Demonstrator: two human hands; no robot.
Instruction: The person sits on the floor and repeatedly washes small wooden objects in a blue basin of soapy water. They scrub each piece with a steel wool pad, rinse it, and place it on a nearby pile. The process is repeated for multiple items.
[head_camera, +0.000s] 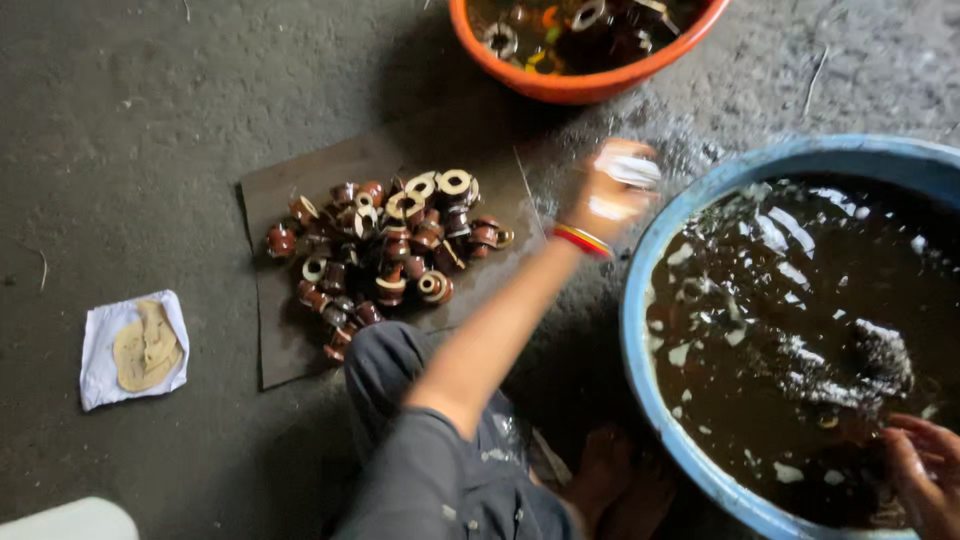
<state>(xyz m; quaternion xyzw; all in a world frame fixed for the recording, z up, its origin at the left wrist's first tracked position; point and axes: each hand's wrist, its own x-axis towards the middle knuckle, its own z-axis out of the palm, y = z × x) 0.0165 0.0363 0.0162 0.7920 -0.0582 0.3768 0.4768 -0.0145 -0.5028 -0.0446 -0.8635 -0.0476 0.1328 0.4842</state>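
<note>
My left hand (612, 190) is stretched out above the floor between the mat and the blue tub, blurred by motion. It is closed around a pale, wet ceramic piece (630, 170). Red and yellow bangles (582, 240) circle that wrist. To its left, a pile of brown and cream ceramic spools (385, 250) lies on a dark mat (285, 340). My right hand (925, 470) dips into dark brown water (800, 300) at the near right of the blue tub (640, 350). Its fingers are curled and partly cut off by the frame edge.
An orange basin (580, 88) with dark water and more spools stands at the top. A white cloth holding a flatbread (140, 348) lies on the grey concrete floor at left. My knee in grey trousers (400, 370) and bare feet (620, 480) are below.
</note>
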